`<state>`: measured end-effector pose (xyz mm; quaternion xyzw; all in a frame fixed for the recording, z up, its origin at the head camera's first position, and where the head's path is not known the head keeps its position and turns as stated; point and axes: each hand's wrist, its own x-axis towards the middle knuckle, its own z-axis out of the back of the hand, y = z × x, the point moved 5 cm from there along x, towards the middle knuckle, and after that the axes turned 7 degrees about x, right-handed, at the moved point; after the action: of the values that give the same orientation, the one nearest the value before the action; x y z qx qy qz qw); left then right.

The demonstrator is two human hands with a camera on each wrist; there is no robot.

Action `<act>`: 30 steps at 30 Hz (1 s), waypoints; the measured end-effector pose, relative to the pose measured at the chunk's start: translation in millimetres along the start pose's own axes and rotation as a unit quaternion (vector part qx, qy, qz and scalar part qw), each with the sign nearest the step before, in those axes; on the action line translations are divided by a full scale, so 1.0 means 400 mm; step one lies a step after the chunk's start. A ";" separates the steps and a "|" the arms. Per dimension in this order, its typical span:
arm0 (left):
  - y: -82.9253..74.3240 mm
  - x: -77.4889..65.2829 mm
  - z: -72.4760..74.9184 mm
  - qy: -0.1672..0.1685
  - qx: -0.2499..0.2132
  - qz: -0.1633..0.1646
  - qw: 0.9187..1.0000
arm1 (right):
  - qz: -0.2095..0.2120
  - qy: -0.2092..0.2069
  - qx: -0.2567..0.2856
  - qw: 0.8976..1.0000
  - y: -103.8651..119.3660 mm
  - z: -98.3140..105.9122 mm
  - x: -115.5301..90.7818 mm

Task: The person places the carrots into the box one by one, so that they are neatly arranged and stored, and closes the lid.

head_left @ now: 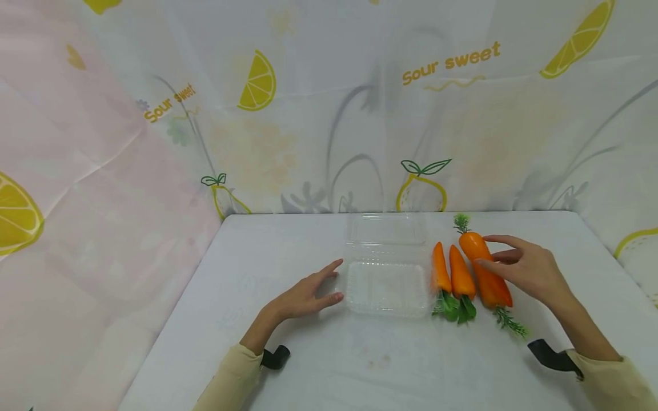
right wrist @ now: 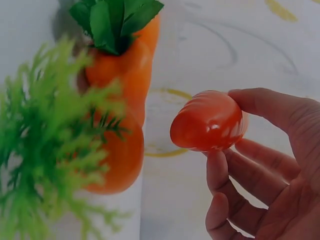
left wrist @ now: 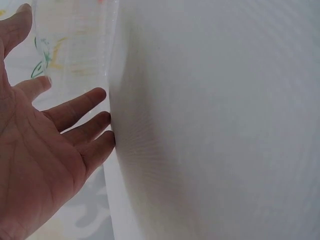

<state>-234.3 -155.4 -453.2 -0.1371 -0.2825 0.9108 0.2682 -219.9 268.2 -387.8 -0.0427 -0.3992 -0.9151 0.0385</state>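
Observation:
In the head view my right hand (head_left: 529,268) holds an orange toy carrot (head_left: 474,246) with feathery green leaves at its far end. The right wrist view shows this carrot (right wrist: 209,122) end-on, pinched between thumb and fingers. Beneath it lies another carrot (head_left: 493,292), whose feathery leaves point toward me. Two slimmer carrots with broad leaves, one left (head_left: 440,269) and one right (head_left: 462,275), lie alongside. My left hand (head_left: 305,294) has its fingers spread by the left side of a clear plastic box (head_left: 386,313); whether they touch it I cannot tell.
The box's hinged lid (head_left: 386,229) lies folded back toward the far edge of the white table (head_left: 288,245). Behind the table hangs a lemon-patterned cloth (head_left: 319,125), which also runs along the sides.

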 end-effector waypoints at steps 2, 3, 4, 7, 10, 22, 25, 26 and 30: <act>0.000 0.000 0.001 -0.001 0.001 0.000 1.000 | 0.001 0.005 0.003 1.000 0.010 -0.006 0.000; 0.000 0.000 0.001 -0.001 0.001 0.001 1.000 | 0.002 0.008 0.004 1.000 0.015 -0.008 0.001; 0.000 0.000 0.001 -0.001 0.001 0.002 1.000 | 0.003 0.010 0.006 1.000 0.019 -0.011 0.001; 0.001 0.000 0.000 0.000 -0.002 0.003 1.000 | 0.009 0.015 0.011 1.000 0.029 -0.019 0.002; 0.002 0.000 -0.002 0.000 -0.004 0.001 1.000 | 0.014 0.020 0.016 1.000 0.038 -0.026 0.004; 0.000 -0.004 -0.001 -0.005 -0.009 -0.010 1.000 | 0.055 0.040 0.051 0.996 0.091 -0.065 0.020; -0.001 -0.004 -0.001 -0.004 -0.010 -0.011 1.000 | 0.065 0.047 0.059 0.995 0.103 -0.075 0.024; -0.001 -0.004 -0.001 -0.004 -0.010 -0.011 1.000 | 0.068 0.049 0.062 0.995 0.106 -0.079 0.026; -0.002 -0.003 0.001 -0.006 -0.006 -0.008 1.000 | 0.071 0.056 0.069 0.994 0.118 -0.099 0.035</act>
<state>-233.2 -155.6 -452.4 -0.1311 -0.2907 0.9076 0.2731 -230.7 206.7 -378.7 -0.0170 -0.4543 -0.8814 0.1285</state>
